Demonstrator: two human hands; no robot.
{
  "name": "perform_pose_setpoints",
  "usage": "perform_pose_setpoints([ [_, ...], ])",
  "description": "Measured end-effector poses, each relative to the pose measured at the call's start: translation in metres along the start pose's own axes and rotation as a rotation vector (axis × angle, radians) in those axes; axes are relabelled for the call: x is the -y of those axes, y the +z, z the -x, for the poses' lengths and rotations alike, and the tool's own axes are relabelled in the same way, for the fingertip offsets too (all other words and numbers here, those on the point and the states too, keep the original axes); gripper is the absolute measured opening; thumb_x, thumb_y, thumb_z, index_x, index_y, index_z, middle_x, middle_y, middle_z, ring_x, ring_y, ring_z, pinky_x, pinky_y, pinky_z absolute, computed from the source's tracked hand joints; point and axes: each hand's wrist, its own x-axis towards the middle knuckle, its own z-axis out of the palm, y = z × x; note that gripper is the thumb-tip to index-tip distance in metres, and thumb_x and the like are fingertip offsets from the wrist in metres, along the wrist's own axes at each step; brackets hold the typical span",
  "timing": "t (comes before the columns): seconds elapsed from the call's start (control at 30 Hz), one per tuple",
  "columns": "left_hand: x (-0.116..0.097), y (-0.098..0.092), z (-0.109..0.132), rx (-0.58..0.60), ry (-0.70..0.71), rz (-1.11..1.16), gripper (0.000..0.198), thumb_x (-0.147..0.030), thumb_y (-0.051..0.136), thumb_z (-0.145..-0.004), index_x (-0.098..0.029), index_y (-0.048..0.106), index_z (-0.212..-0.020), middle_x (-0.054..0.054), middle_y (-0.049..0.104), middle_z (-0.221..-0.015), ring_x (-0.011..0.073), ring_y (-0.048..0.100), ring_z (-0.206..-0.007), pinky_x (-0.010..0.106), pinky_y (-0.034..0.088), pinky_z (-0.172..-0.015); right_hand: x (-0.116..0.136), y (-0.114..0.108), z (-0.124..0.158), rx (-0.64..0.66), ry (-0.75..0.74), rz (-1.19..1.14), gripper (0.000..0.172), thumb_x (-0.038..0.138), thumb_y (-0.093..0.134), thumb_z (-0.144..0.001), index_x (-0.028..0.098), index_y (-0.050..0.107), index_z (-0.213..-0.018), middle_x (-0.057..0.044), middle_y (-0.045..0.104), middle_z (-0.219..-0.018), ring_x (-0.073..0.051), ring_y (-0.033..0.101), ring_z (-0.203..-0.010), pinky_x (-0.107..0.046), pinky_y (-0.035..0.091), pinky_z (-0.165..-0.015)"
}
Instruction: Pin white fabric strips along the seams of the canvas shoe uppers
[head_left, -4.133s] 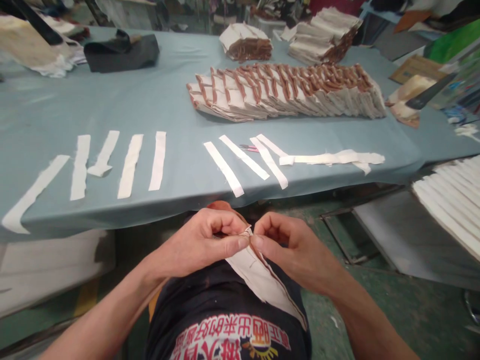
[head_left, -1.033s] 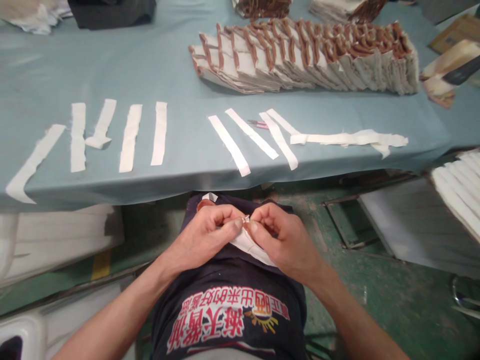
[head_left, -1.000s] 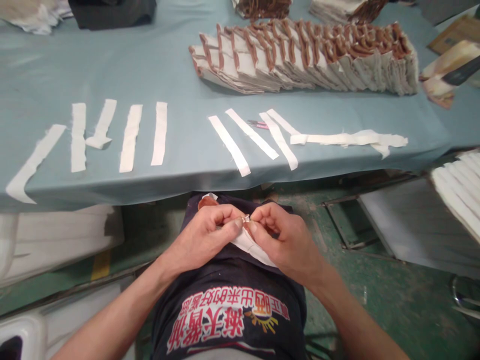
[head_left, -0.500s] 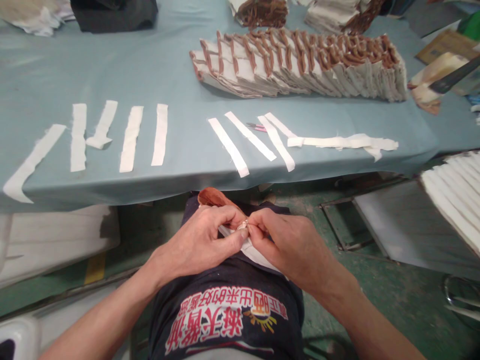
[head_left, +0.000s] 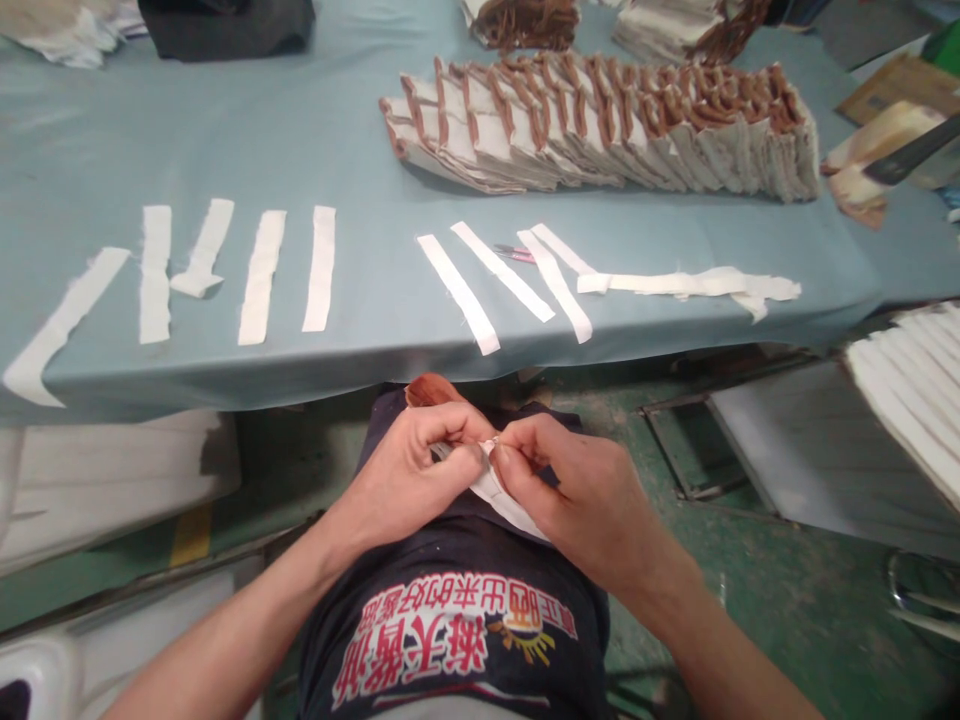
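Both my hands meet over my lap, below the table's front edge. My left hand (head_left: pixel 409 475) and my right hand (head_left: pixel 574 490) each pinch the top corner of a cream fabric piece (head_left: pixel 504 500) with brown trim (head_left: pixel 429 390). Fingers of both hands are curled tight on it, thumbs almost touching. Most of the piece is hidden under my hands; its lower part lies on my dark shirt.
The blue-grey table (head_left: pixel 360 130) carries white fabric strips (head_left: pixel 259 275) at left and several more strips (head_left: pixel 502 285) at centre, with small pink snips (head_left: pixel 514 252) among them. A long row of stacked cream-and-brown pieces (head_left: pixel 607 125) lies behind. White stacked material (head_left: pixel 915 385) sits at right.
My hands have stayed pinched on the fabric corner and shifted only slightly; the brown trim end now shows more above my left hand. The view has tilted down since the earliest frame.
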Motion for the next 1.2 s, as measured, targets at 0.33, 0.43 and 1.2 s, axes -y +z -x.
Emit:
perform_pose_setpoints([
  [0.33, -0.003, -0.017, 0.001, 0.163, -0.018, -0.18, 0.013, -0.015, 0.058, -0.081, -0.015, 0.066, -0.071, -0.002, 0.065, -0.068, 0.011, 0.055, -0.064, 0.022, 0.043, -0.06, 0.003, -0.002, 0.0, 0.201, -0.012, 0.081, 0.018, 0.014, 0.058, -0.1, 0.02, 0.062, -0.084, 0.003, 0.07, -0.07, -0.013, 0.067, -0.059, -0.026, 0.038, -0.056],
  [0.43, -0.004, -0.008, 0.002, 0.066, 0.012, -0.265, 0.016, -0.014, 0.054, -0.078, -0.016, 0.065, -0.068, -0.002, 0.062, -0.064, 0.011, 0.052, -0.061, 0.023, 0.039, -0.058, 0.003, 0.004, 0.002, 0.135, -0.097, 0.188, 0.025, 0.014, 0.052, -0.103, 0.021, 0.059, -0.08, 0.002, 0.068, -0.067, -0.013, 0.064, -0.057, -0.027, 0.038, -0.056],
  [1.2, 0.013, -0.013, 0.005, 0.149, -0.038, -0.022, 0.026, -0.034, 0.061, -0.097, -0.013, 0.07, -0.084, 0.002, 0.07, -0.081, 0.0141, 0.06, -0.074, 0.024, 0.048, -0.071, -0.004, 0.014, 0.006, 0.091, 0.236, -0.34, 0.016, 0.021, 0.055, -0.095, 0.022, 0.056, -0.078, 0.004, 0.061, -0.064, -0.011, 0.056, -0.054, -0.023, 0.041, -0.051],
])
